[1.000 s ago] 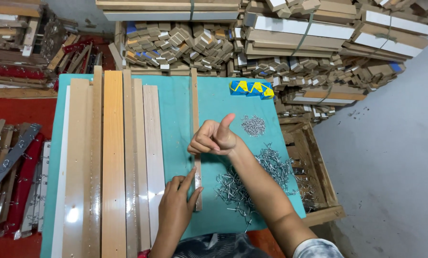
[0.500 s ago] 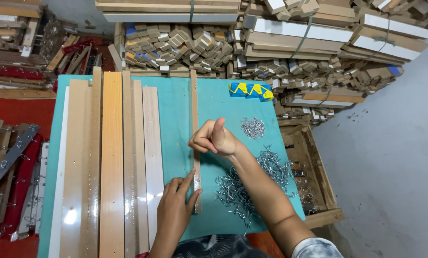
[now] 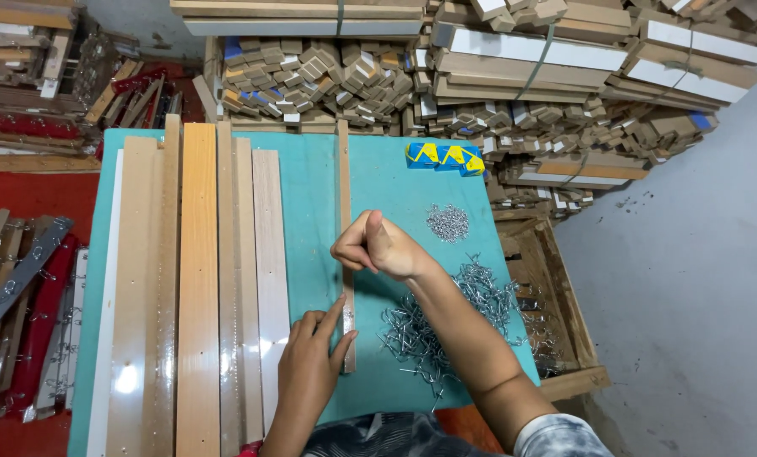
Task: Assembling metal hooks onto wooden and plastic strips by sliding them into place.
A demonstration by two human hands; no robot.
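A narrow wooden strip (image 3: 345, 254) is laid lengthwise on the teal table (image 3: 387, 182), just right of stacked boards (image 3: 197, 279). Its near end is pressed flat by the left hand (image 3: 311, 368); the right hand (image 3: 378, 247) is closed over the strip's middle, beside metal hooks (image 3: 446, 317)

A teal-covered surface (image 3: 395, 195) stands before stacked bundles of wooden strips (image 3: 514, 76) at the far side; grey concrete floor (image 3: 691, 322) lies right.

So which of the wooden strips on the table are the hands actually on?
The narrow strip lying alone on the teal table. The left hand presses its near end, the right hand is fisted over it. The wider boards lie untouched.
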